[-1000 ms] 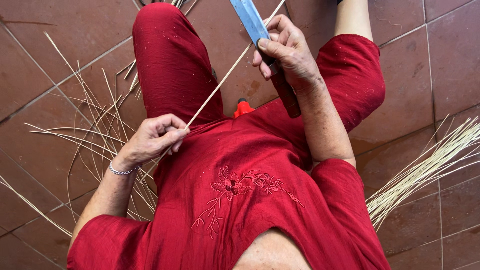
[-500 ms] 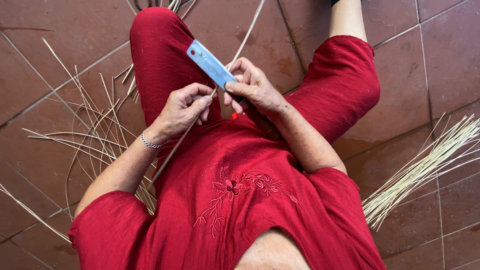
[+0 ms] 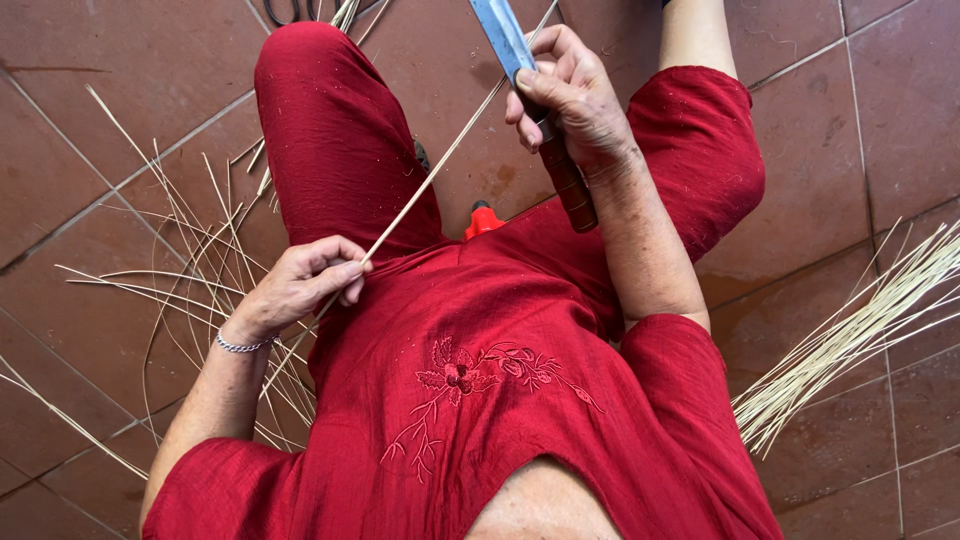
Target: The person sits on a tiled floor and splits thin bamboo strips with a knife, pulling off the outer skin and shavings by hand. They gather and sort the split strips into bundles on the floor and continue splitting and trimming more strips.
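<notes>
Strip [image 3: 440,165] — between left hand [image 3: 300,285], right hand [image 3: 565,95]

We see left hand [image 3: 305,283] pinching thin bamboo strip [image 3: 430,178]; right hand [image 3: 570,95] gripping knife [image 3: 530,100] against strip. Loose strips [image 3: 860,330] on tile floor [image 3: 100,130].

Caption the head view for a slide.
Seated person in red: left hand pinches a thin cane strip, right hand holds a knife against it.
</notes>
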